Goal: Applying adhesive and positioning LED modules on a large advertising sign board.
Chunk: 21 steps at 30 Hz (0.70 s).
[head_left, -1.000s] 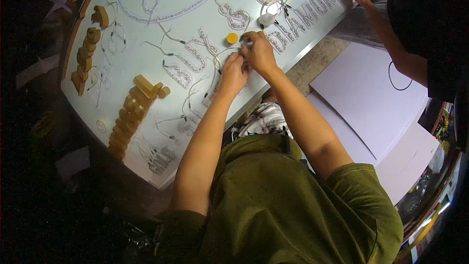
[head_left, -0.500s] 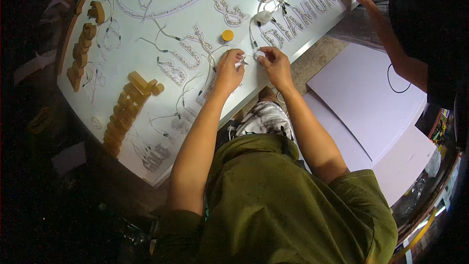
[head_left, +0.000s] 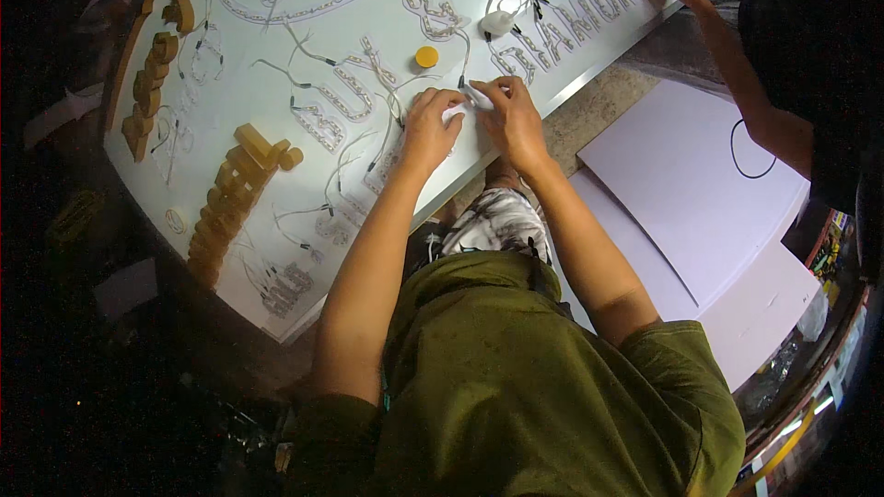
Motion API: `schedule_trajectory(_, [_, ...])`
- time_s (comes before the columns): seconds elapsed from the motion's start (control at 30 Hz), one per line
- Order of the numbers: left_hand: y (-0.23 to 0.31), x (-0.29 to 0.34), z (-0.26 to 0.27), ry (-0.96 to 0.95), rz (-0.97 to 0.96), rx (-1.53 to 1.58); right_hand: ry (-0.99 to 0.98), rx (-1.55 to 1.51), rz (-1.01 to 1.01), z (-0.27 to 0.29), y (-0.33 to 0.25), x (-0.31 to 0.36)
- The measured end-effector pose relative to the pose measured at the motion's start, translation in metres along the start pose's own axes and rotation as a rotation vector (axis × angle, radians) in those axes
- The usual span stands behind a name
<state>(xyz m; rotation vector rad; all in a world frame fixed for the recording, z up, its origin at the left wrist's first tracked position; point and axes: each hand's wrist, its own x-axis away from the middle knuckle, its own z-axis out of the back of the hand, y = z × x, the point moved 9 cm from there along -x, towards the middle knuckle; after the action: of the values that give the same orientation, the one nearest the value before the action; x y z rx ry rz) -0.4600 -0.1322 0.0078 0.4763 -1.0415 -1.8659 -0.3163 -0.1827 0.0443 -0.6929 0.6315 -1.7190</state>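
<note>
1. The left hand (head_left: 429, 129) and right hand (head_left: 517, 124) have drawn closer together within the last half second; this likely lets both work at one spot.
2. The right fingers pinch a white piece (head_left: 478, 98), its end near the left fingertips.
3. The left fingers curl over a pale scrap (head_left: 450, 114); whether they pinch it, I cannot tell.
4. Just beyond the fingertips lies a dark connector (head_left: 461, 82); farther out, a yellow disc (head_left: 426, 57).

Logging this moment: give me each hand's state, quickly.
Left hand: half curled at a small white piece; whether holding it cannot be told.
Right hand: closed on a white scrap.
</note>
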Motion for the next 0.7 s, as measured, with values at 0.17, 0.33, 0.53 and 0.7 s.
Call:
schedule_trajectory(0.17, [-0.001,0.000,0.000,-0.001,0.011,0.024,-0.018,0.008,0.020,-0.003,0.003,-0.003])
schedule_trajectory(0.33, [0.002,0.001,0.000,0.029,-0.019,-0.040,-0.018,-0.073,0.143,0.001,-0.007,-0.001])
schedule_trajectory(0.53, [0.006,0.003,-0.003,0.010,-0.031,-0.034,0.058,0.029,0.028,-0.001,0.018,0.002])
schedule_trajectory(0.7, [0.003,0.002,0.000,0.018,-0.040,-0.024,0.074,-0.007,-0.025,-0.002,0.017,0.006])
